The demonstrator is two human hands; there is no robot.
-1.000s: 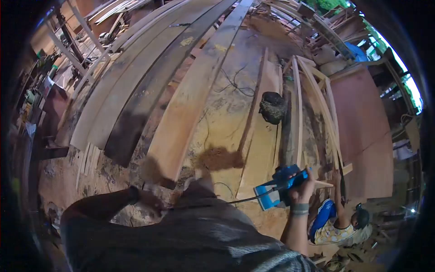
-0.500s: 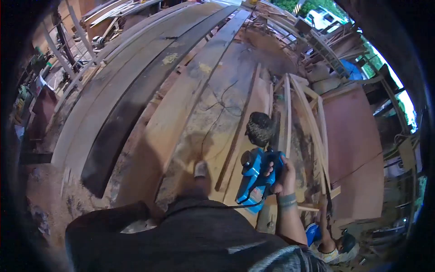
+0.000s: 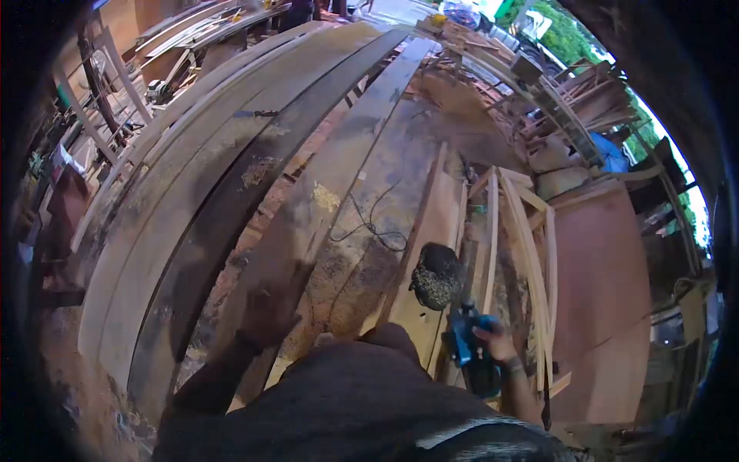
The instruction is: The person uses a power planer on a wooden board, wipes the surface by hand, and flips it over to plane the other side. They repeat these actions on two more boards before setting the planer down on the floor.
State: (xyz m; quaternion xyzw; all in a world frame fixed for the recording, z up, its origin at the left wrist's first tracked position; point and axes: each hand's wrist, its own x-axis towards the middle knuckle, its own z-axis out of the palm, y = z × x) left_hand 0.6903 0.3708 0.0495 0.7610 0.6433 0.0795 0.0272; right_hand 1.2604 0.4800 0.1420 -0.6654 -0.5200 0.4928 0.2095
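We see a blue electric planer (image 3: 467,350) gripped from above by our right hand (image 3: 495,344), sitting low on a pale narrow plank (image 3: 433,231) that runs away from us. Just beyond its nose lies a dark, sawdust-flecked dust bag (image 3: 436,276). Our left hand (image 3: 265,312) rests flat on a long weathered board (image 3: 331,192).

The setting is an open-sided woodworking yard or carpentry workshop. Long sawn planks (image 3: 231,192) lie side by side across the floor, and thinner battens (image 3: 531,246) are stacked beside a flat plywood sheet (image 3: 608,292). Sawdust covers the ground (image 3: 85,385). A blue electric planer (image 3: 469,350) and its power cord (image 3: 369,223) are present. Timber offcuts (image 3: 570,108) are piled at the edge, with green foliage (image 3: 570,35) beyond.
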